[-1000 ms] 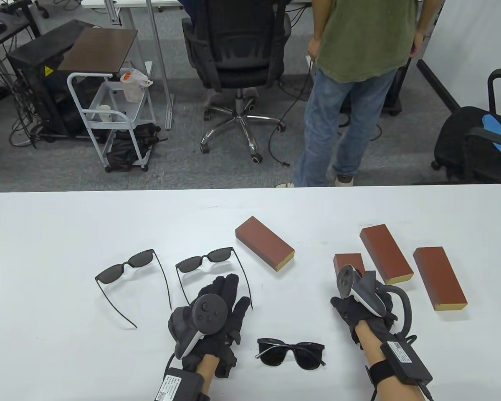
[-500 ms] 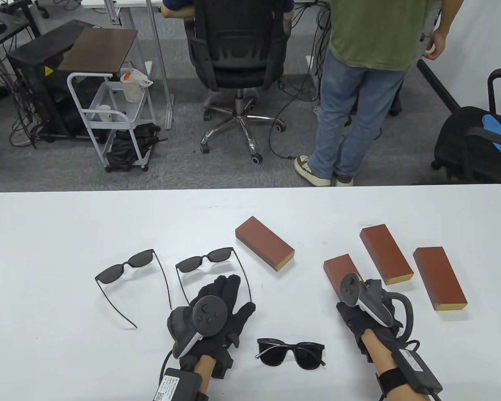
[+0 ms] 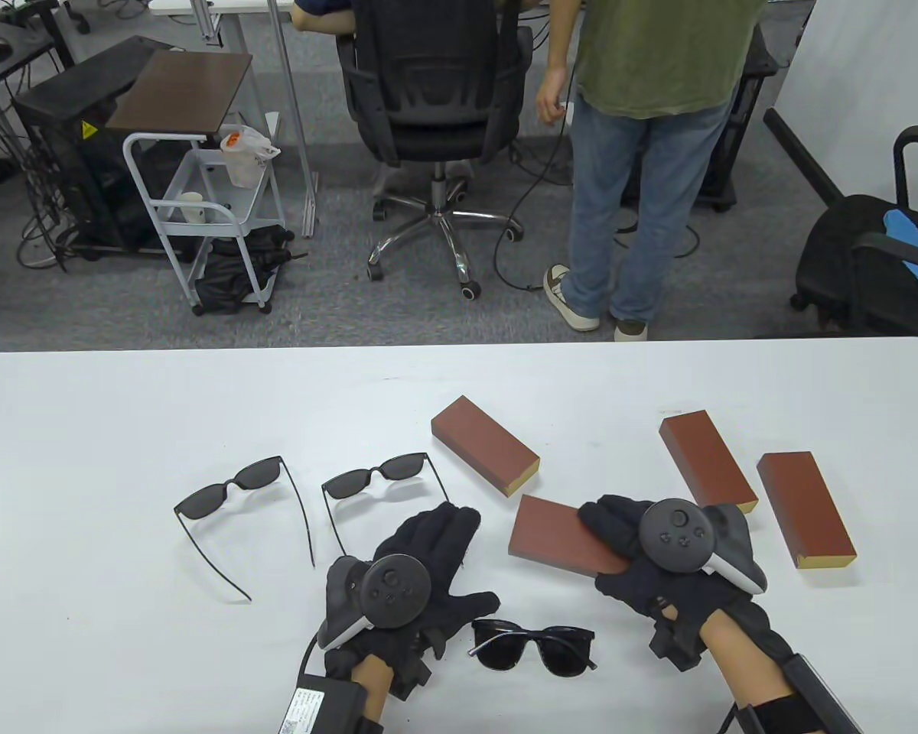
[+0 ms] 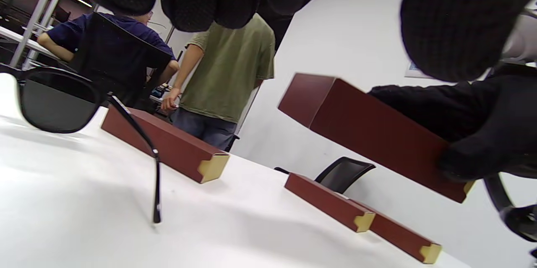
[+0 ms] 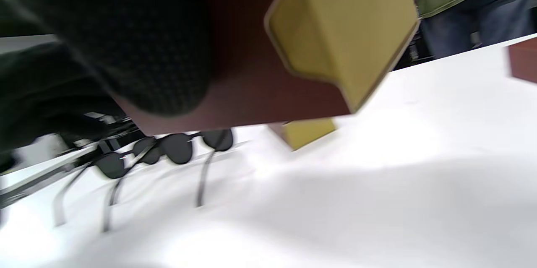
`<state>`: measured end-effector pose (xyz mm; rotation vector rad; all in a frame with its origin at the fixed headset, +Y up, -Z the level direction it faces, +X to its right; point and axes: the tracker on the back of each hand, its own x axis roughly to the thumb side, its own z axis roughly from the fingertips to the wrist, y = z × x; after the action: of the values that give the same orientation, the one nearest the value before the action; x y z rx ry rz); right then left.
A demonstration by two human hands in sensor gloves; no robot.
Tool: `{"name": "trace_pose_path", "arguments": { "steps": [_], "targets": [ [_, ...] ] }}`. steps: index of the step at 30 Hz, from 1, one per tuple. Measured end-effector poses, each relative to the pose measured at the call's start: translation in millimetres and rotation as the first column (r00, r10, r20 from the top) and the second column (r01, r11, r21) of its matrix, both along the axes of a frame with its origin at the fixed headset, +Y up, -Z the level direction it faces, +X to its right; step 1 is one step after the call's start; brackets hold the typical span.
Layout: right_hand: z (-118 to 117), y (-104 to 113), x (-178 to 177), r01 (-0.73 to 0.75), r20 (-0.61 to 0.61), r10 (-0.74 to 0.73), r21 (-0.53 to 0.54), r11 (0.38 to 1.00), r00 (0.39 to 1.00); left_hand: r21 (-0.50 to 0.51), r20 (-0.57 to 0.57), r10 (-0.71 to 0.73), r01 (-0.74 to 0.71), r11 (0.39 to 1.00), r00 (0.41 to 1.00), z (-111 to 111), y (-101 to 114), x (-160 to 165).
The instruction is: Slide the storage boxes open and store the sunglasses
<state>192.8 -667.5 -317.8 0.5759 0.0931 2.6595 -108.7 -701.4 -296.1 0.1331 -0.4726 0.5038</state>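
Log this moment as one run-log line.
right hand: grips lifted storage box | left hand: open, empty | folded sunglasses: on table

Your right hand (image 3: pixel 650 562) grips a box, fingers curled over its top, thumb underneath, lifted off the table. Your left hand (image 3: pixel 421 573) hovers palm down, fingers spread and relaxed, thumb out, holding nothing.

white table (image 3: pixel 84 428) | on it: three sunglasses (image 3: pixel 534 646), three brown boxes (image 3: pixel 486 446)
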Motion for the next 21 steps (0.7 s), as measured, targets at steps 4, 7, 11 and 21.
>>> {"name": "trace_pose_path", "arguments": {
  "steps": [4, 7, 11, 21],
  "targets": [
    [6.9, 0.0, -15.3, 0.031, -0.090, -0.032, -0.012, 0.999, 0.995, -0.035, 0.038, 0.046, -0.045, 0.998, 0.998, 0.5, 3.0, -3.1],
    [8.9, -5.0, -22.8, 0.075, -0.126, -0.078, -0.030, 0.997, 0.989, -0.081, 0.078, 0.044, -0.038, 0.996, 0.996, -0.6, 0.3, -3.6],
    [10.0, -10.0, -30.0, 0.080, -0.158, -0.086, -0.045, 0.996, 0.984, -0.143, 0.126, 0.028, -0.010, 0.990, 0.992, -2.3, -5.3, 2.1],
    [11.7, -19.5, -29.9, 0.117, -0.169, -0.113, 0.016, 0.993, 0.979, -0.229, 0.129, 0.088, -0.057, 0.972, 0.988, -8.3, -6.9, 1.7]
  ]
}}
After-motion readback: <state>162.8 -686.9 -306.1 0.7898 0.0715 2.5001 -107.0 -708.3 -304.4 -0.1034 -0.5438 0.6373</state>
